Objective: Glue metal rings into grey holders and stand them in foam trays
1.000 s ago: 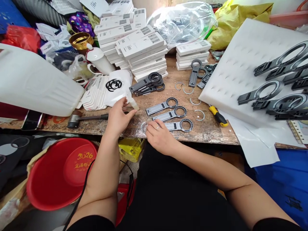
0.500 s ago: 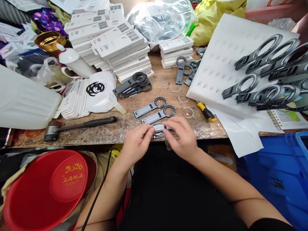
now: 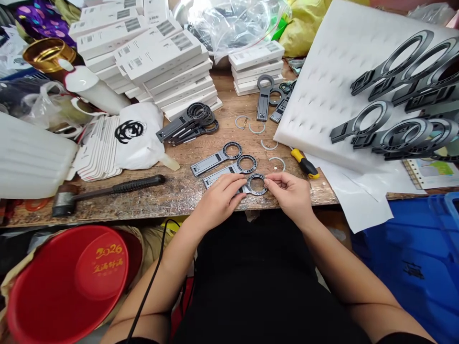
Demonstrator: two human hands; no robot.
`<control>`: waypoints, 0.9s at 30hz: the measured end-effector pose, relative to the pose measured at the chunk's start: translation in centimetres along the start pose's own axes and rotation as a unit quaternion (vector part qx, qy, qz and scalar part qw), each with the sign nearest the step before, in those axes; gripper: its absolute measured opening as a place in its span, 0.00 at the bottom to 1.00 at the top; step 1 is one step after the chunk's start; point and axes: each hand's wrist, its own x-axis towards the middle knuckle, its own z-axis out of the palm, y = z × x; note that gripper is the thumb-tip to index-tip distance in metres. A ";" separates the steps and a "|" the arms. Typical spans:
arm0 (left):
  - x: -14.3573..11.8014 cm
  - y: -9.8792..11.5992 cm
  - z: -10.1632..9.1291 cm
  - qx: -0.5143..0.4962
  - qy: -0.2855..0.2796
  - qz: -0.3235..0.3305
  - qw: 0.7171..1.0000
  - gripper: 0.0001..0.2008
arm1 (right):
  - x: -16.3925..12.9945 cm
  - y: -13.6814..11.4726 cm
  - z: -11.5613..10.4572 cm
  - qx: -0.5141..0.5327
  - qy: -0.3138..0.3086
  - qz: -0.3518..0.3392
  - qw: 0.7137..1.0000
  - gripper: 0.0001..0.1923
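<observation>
Head view: grey ring-ended bracket [image 3: 251, 185] lies flat at the near edge of the counter [image 3: 172, 191], nearest of three alike. The left hand [image 3: 218, 200] presses its fingers on the flat stem; the right hand [image 3: 292, 193] pinches at the ring's right rim. It looks like light, stiff moulded plastic, probably thin at the ring, so the stem seems the safer hold. A hammer [image 3: 103, 189] lies to the left.

The red basin [image 3: 68, 282] bears "2026" in gold, with unreadable characters beneath.
</observation>
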 end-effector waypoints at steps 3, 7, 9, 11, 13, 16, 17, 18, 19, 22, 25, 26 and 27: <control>-0.8 -0.4 0.6 0.017 -0.001 0.020 1.000 0.15 | -0.7 0.2 0.1 -0.027 0.010 -0.028 0.999 0.12; -0.8 -0.5 0.8 0.029 -0.023 0.040 0.999 0.16 | -0.7 0.3 -0.2 -0.101 0.013 -0.091 0.991 0.10; -0.7 -0.4 0.7 0.041 -0.034 0.053 0.997 0.17 | -0.4 0.5 -0.4 -0.140 0.004 -0.125 0.982 0.09; -0.6 -0.3 0.7 0.057 -0.037 0.065 0.996 0.17 | -0.2 0.7 -0.5 -0.175 -0.007 -0.163 0.971 0.09; -0.6 -0.2 0.7 0.070 -0.037 0.071 0.994 0.17 | -0.2 1.0 -0.6 -0.211 -0.015 -0.205 0.956 0.10; -0.5 -0.1 0.6 0.083 -0.053 0.065 0.993 0.17 | -1.0 1.5 -0.8 -0.294 -0.016 -0.265 0.918 0.14; -0.5 -0.1 0.6 0.087 -0.062 0.061 0.992 0.17 | -1.3 1.7 -1.0 -0.326 -0.019 -0.278 0.903 0.15; -0.5 -0.1 0.6 0.090 -0.069 0.058 0.992 0.17 | -1.5 1.8 -1.2 -0.352 -0.024 -0.286 0.891 0.16; -0.4 -0.2 0.5 0.091 -0.076 0.057 0.991 0.17 | -1.6 1.9 -1.5 -0.369 -0.033 -0.288 0.883 0.16; -0.4 -0.3 0.5 0.093 -0.083 0.064 0.990 0.17 | -0.7 1.8 -2.8 -0.360 -0.051 -0.287 0.886 0.16; -0.4 -0.4 0.5 0.098 -0.069 0.082 0.989 0.17 | 1.8 0.7 -3.6 -0.390 -0.028 -0.227 0.892 0.13; -0.4 -0.4 0.5 0.099 -0.063 0.087 0.989 0.17 | 2.7 0.0 -3.7 -0.425 -0.020 -0.187 0.885 0.12; -0.4 -0.3 0.5 0.100 -0.060 0.090 0.989 0.17 | 3.5 -0.7 -3.5 -0.467 -0.018 -0.142 0.873 0.11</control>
